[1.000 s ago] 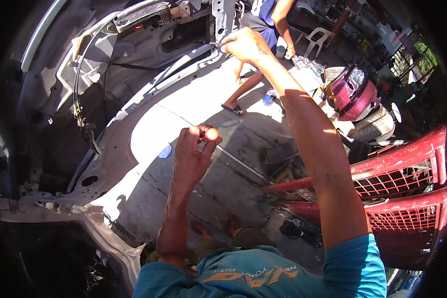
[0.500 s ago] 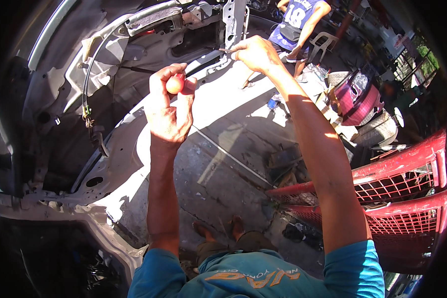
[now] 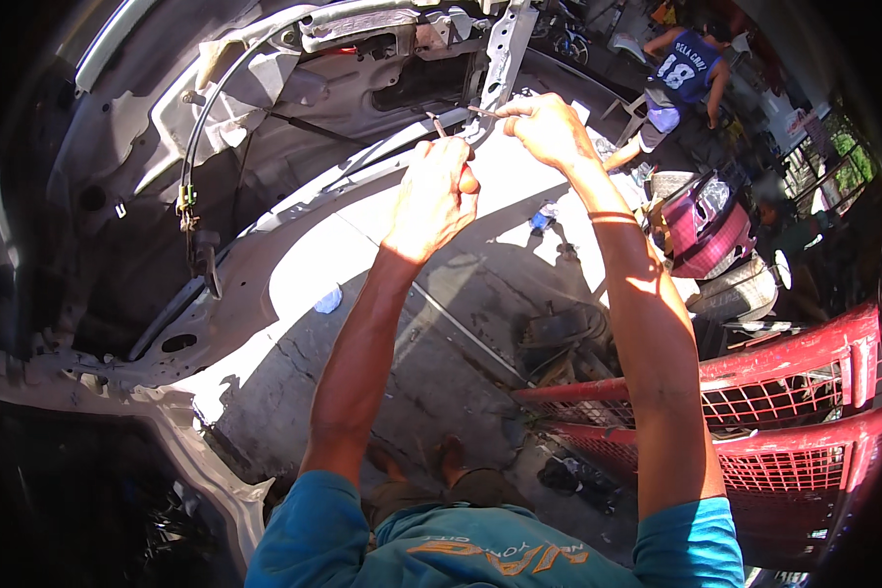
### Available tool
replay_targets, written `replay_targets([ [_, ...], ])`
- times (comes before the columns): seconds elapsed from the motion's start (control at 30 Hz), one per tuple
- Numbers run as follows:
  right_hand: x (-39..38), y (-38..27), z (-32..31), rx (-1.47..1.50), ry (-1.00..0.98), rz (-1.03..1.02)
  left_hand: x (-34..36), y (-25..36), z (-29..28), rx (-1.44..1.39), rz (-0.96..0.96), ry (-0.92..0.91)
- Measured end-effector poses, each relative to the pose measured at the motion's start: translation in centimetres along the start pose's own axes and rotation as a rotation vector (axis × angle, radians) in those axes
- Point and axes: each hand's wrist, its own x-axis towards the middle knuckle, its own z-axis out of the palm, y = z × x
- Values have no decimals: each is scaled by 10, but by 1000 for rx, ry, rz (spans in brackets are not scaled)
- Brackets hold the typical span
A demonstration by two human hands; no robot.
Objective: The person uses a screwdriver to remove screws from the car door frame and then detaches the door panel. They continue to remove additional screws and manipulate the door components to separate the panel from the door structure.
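My left hand (image 3: 431,201) is closed around a tool that looks like a screwdriver, its rounded orange-red handle end (image 3: 468,180) showing by the fingers and a thin metal shaft (image 3: 437,124) poking out above the knuckles. Close beside it, my right hand (image 3: 551,132) pinches a thin, dark metal piece (image 3: 483,112) between thumb and fingers; its exact kind is too small to make out. Both hands are raised in front of the stripped grey vehicle body (image 3: 333,162), near a perforated metal upright (image 3: 505,59). Whether the hands touch the metal behind them I cannot tell.
A black cable (image 3: 194,137) with a latch fitting hangs at the left. Red mesh-panelled metal frames (image 3: 784,363) stand close on the right. Beyond lie a pink object (image 3: 706,230) and a grey bucket (image 3: 740,284). A person in a blue jersey (image 3: 681,78) stands at the far right.
My left hand has moved right and turned over, bringing the tool's shaft up near my right hand. My right hand sits slightly lower and further right. The other person has shifted right and turned.
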Motion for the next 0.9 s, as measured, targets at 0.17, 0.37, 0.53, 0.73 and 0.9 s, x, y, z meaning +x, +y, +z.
replay_targets([
  [0.17,-3,-1,-2,28,17,29,8,-7,0,-37,-97,22],
  [0.37,-5,-14,-2,39,1,95,15,-5,-3,15,-13,45],
  [0.53,-1,-9,-6,38,-45,133,21,5,5,58,-41,64],
  [0.73,-2,-6,-2,43,-2,79,41,21,13,62,-114,136],
  [0.9,5,-1,-1,32,-26,184,60,24,6,13,-186,115],
])
